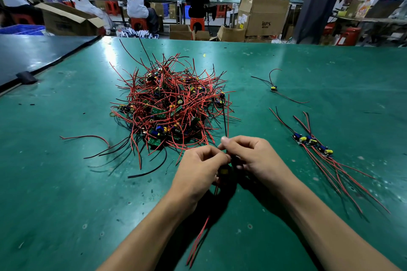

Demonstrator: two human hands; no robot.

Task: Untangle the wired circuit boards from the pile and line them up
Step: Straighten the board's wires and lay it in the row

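A tangled pile of small circuit boards with red and black wires point(171, 105) lies in the middle of the green table point(66, 182). Just in front of it, my left hand point(198, 169) and my right hand point(257, 158) meet and pinch the wires of one board point(224, 171), mostly hidden between them. Its red wires trail down toward me, and a red and a black wire rise from my right fingertips. Three boards point(312, 142) lie lined up side by side at the right, wires fanned toward the near right.
One more wired board point(273, 88) lies apart at the far right. A loose red-black wire point(88, 137) lies left of the pile. A dark table point(33, 55) adjoins at the far left. Beyond the table's far edge are cardboard boxes point(262, 15) and seated workers.
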